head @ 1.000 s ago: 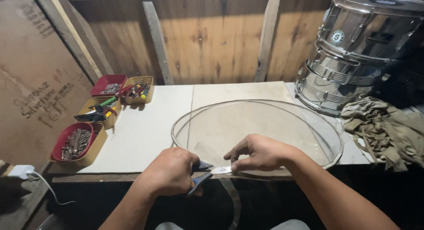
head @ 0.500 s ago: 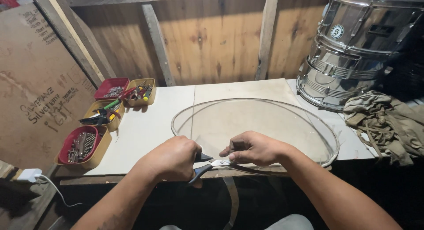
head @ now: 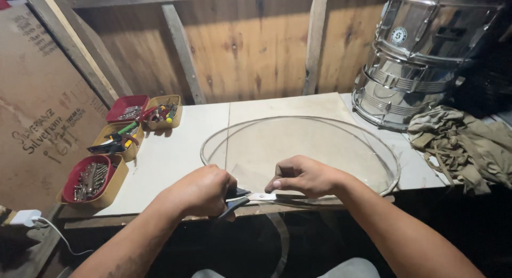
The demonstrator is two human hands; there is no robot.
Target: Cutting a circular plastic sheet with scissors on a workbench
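A round metal hoop (head: pixel 373 144) with a clear film (head: pixel 298 144) stretched across it lies flat on the workbench (head: pixel 176 160). My left hand (head: pixel 200 190) grips black-handled scissors (head: pixel 250 198) at the hoop's near edge, blades pointing right. My right hand (head: pixel 304 176) presses down on the film and rim just behind the blades, fingers curled. A loose strip of film (head: pixel 280 240) hangs down below the bench edge.
Several small red and yellow trays of screws and tools (head: pixel 98 176) stand along the bench's left side. Stacked shiny metal drum shells (head: pixel 416 59) sit at the back right, a crumpled olive cloth (head: pixel 464 144) beside them. A cardboard sheet (head: pixel 37 118) leans at left.
Both hands and the scissors have stayed at the hoop's near edge, shifting only slightly; the view has drifted a little.
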